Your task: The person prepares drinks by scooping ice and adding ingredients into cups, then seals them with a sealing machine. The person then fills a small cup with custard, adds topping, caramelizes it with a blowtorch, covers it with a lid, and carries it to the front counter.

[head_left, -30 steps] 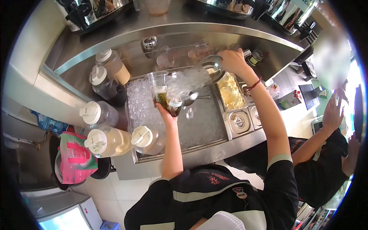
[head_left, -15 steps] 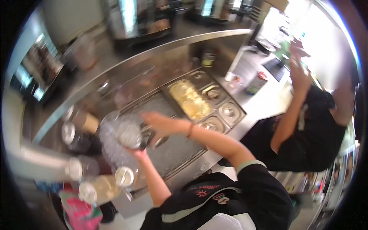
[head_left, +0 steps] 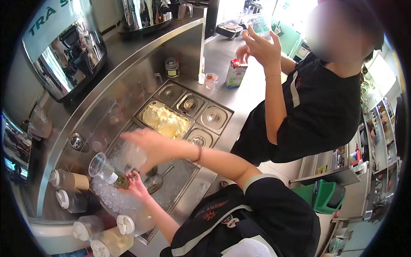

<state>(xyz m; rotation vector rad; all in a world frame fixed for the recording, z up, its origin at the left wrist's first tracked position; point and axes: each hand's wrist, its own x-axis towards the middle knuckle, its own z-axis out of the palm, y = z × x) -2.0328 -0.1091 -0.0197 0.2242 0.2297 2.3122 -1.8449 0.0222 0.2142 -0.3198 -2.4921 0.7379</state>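
Note:
My left hand is closed round the lower end of a clear plastic cup, tilted over the ice. Green contents and a white label show near the cup's bottom. Above it, my right hand is smeared by motion, with a blurred clear container between its thumb and fingers; its exact kind is not plain. Loose ice fills the steel bin below both hands. A metal scoop lies on the ice, to the right of my left hand.
A pan of pale yellow cream and several lidded steel pans adjoin the ice. White-capped bottles line the left side. A co-worker stands right, raising a clear cup. A carton stands on the counter.
The view has swung right and become sharper. My left hand's cup now tilts toward the left, away from my right hand. My right hand has moved left, its fingers reaching over the clear container.

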